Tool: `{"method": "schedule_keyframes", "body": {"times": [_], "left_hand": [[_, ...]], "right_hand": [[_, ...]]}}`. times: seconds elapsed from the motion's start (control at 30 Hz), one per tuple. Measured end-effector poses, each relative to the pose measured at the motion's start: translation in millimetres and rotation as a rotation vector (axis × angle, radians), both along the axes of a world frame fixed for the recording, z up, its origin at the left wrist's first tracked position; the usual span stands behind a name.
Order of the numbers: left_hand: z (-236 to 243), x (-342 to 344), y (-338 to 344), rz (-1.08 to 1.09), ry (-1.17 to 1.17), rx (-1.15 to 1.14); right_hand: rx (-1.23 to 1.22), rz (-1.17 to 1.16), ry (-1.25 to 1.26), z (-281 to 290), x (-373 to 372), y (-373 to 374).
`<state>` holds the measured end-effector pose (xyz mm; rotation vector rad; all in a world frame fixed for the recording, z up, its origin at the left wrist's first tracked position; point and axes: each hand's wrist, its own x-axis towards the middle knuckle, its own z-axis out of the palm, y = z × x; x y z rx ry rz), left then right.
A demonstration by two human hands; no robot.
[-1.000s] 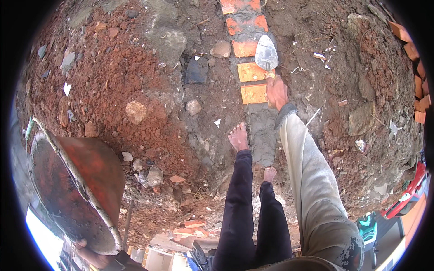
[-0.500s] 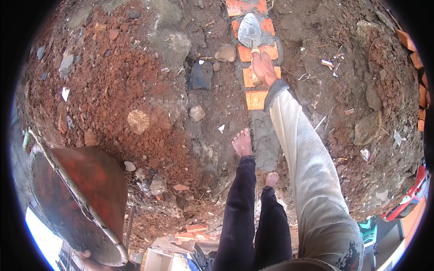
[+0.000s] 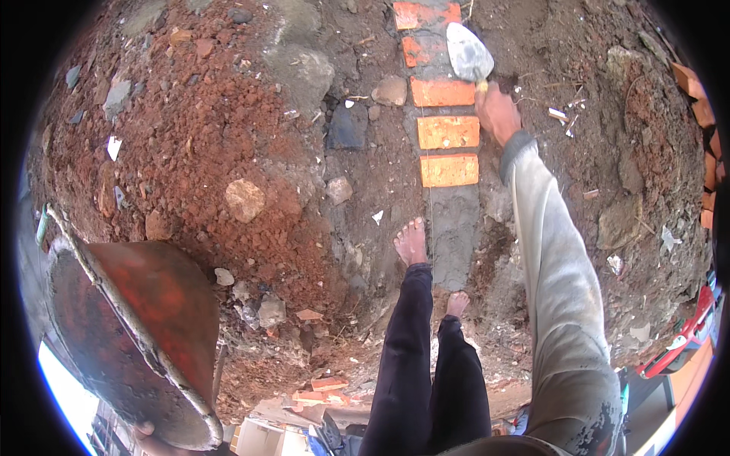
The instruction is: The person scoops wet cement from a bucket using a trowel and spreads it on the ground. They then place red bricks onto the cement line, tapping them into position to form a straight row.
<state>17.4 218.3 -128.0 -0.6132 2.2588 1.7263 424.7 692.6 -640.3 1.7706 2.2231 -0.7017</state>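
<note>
My right hand (image 3: 499, 114) grips the handle of a pointed mortar trowel (image 3: 468, 53). Its blade lies beside and partly over the right end of a row of orange bricks (image 3: 443, 93), pointing away from me. Grey mortar (image 3: 454, 216) shows between the far bricks and in a strip in front of the nearest one. At the lower left, my left hand (image 3: 146, 435) holds a wide, reddish, mortar-smeared pan (image 3: 163, 304) tilted on its side; most of that hand is hidden.
A taut string runs along the left side of the bricks. My bare left foot (image 3: 411, 242) stands left of the mortar strip, the right foot (image 3: 457, 304) at its near end. Loose red soil (image 3: 190, 152) and stones lie left; stacked bricks (image 3: 693, 95) stand far right.
My right hand has moved right with the trowel, from over the brick row to its right edge. The head view has shifted slightly. The left hand still holds the pan.
</note>
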Motion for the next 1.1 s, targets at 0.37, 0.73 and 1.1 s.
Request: {"method": "schedule_keyframes", "body": {"times": [0.37, 0.73, 1.1], "left_hand": [[7, 11, 1, -0.024, -0.019, -0.001], [-6, 39, 31, 0.051, -0.086, 0.109], [-6, 122, 61, -0.212, 0.464, -0.234]], "right_hand": [[-0.313, -0.14, 0.139, 22, -79, -36], [-0.503, -0.458, 0.338, 62, -21, -59], [-0.169, 0.046, 0.636, 396, 72, -236]]}}
